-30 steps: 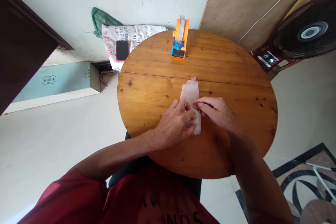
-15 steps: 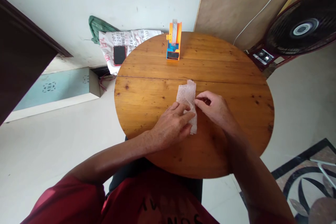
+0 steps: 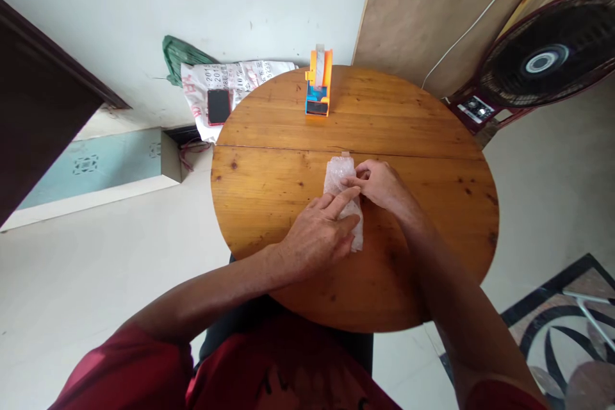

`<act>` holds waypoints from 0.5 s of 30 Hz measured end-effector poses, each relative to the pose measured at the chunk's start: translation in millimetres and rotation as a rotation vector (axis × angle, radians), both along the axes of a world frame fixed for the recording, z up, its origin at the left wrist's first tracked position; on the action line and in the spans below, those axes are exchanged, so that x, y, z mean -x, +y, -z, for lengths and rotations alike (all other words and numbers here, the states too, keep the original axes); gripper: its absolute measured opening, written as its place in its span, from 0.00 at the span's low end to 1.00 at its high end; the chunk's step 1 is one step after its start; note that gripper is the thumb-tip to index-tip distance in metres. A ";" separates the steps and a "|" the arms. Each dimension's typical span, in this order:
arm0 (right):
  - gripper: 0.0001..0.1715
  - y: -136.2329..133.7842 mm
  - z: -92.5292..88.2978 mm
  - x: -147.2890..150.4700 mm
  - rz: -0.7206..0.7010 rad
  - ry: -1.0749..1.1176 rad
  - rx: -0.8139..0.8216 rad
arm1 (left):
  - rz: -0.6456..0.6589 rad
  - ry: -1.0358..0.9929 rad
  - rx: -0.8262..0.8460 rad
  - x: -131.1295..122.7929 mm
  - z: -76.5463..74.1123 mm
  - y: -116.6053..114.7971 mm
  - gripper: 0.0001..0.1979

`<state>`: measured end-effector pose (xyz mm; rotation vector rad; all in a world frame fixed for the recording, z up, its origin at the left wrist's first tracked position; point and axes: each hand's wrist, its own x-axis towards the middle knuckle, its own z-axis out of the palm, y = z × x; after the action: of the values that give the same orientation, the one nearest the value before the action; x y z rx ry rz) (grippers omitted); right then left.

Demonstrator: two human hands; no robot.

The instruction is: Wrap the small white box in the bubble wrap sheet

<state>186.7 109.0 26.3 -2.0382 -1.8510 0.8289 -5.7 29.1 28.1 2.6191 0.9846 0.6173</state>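
Observation:
A strip of clear bubble wrap lies folded lengthwise on the round wooden table. My left hand rests on its near half, fingers stretched flat and pressing it down. My right hand pinches the wrap's right edge near its far end, fingers curled together. An orange and blue tape dispenser stands upright at the table's far edge, beyond both hands.
A dark phone lies on a printed white sack behind the table's left side, with a green bundle beside it. A floor fan stands at the right. A patterned rug covers the floor at lower right.
My right hand has slid up along the wrap's right edge toward its far end. The wrap looks narrower, folded over more. My left hand stays pressed on the near half.

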 end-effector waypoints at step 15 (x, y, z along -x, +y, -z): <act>0.13 4.2 9.8 3.5 0.006 0.320 -0.092 | 0.025 0.024 0.022 1.2 3.2 0.5 0.13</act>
<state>183.2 113.2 16.5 -1.7373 -1.6720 0.9829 -6.9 29.6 24.9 2.6208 0.9591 0.5677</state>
